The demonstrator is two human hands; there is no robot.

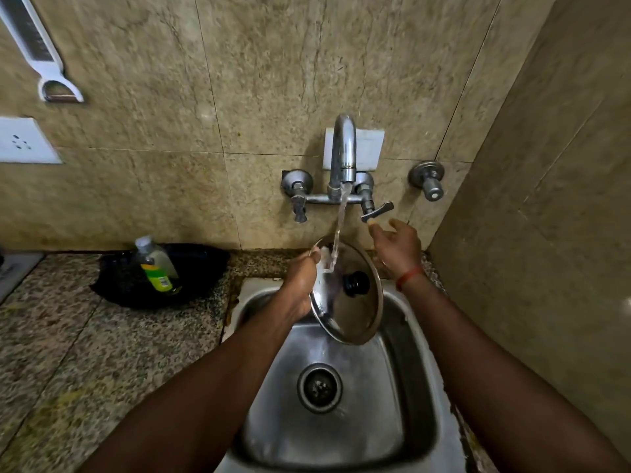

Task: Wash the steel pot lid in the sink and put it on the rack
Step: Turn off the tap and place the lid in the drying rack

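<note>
A: Where is the lid (351, 302)?

B: It is over the sink (403, 421), tipped up on its edge. The knob (356, 284) side faces the right. Water (341, 220) from the tap (344, 148) runs onto its top part.

A: Who holds it?

B: The left hand (300, 285). It is closed on the lid's left rim, with the thumb on the near face. I can't see the other fingers; they are behind the lid.

A: And the right hand (396, 247)?

B: It is open and holds nothing. Its fingers are spread. It sits just under the tap handle (377, 211), very near it. I can't tell if a finger touches it.

A: So which hand is closer to the lid's face?

B: The left one has it. The right one is just to the right of the lid and a bit behind it, so the knob side looks toward it. I think it can come across and rub that side under the water.

A: Is the rack near?

B: I don't see a rack. On the counter (102, 353) to the left there is a soap bottle (155, 264) in a black thing (191, 278).

A: Is the job done?

B: No. I think the washing is just going on.
</note>
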